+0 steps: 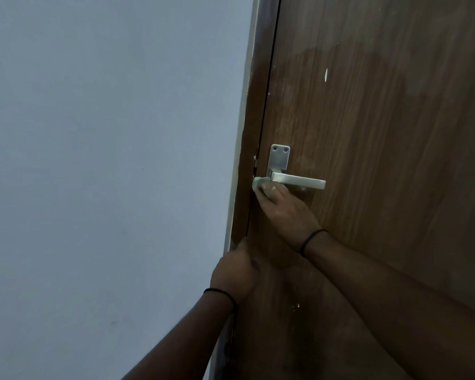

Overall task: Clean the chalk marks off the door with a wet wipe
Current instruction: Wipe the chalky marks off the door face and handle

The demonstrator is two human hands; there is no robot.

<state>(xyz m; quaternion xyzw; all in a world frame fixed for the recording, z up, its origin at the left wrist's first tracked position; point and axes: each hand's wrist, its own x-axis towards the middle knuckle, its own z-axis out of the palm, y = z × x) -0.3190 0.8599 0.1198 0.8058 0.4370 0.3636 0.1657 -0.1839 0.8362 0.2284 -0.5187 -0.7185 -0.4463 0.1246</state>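
- Under the lever of the handle point(298, 180), at the latch edge of the door point(381, 160), the right hand point(283, 212) presses a pale green wipe point(258, 183) against the wood; its fingers lie fairly straight over the wipe, pushing rather than gripping, probably to rub the strip between the handle plate and the door's edge.
- Lower on that same edge, the left hand point(235, 272) rests with curled fingers against the frame point(248, 149); I cannot tell whether it holds anything, and it seems placed to steady the body or the door.
- Above the handle, a white mark point(325, 75) shows on the door panel, and small white specks point(295, 306) sit lower down, so cleaning looks unfinished.
- Beside the frame, the wall point(107, 160) closes off the left side; the handle blocks upward strokes, while the broad panel toward the hinge side leaves free sweeping room.
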